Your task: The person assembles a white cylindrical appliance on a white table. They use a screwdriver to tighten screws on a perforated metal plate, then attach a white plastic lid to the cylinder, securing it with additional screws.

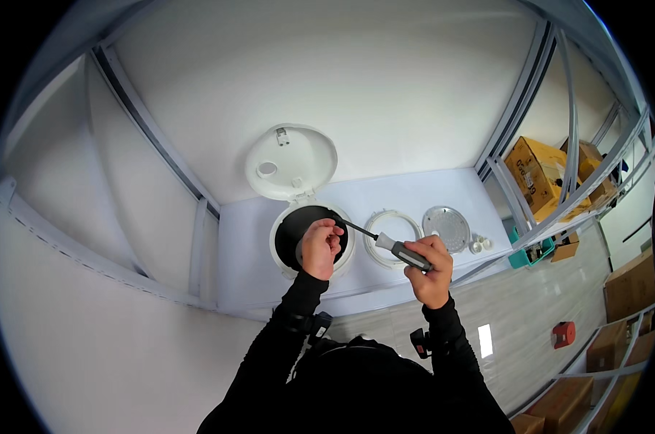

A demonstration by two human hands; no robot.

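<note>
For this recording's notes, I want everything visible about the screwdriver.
The screwdriver has a thick grey-and-black handle, apparently plastic or rubber, with a pale grey collar where it meets a slim, dark shaft that looks like metal. It is held at a slant, handle toward the lower right, shaft toward the upper left. The right hand grips the handle's end. The shaft's far end reaches the left hand's fingertips, over the open pot; its tip shape and any contact there are unclear.
</note>
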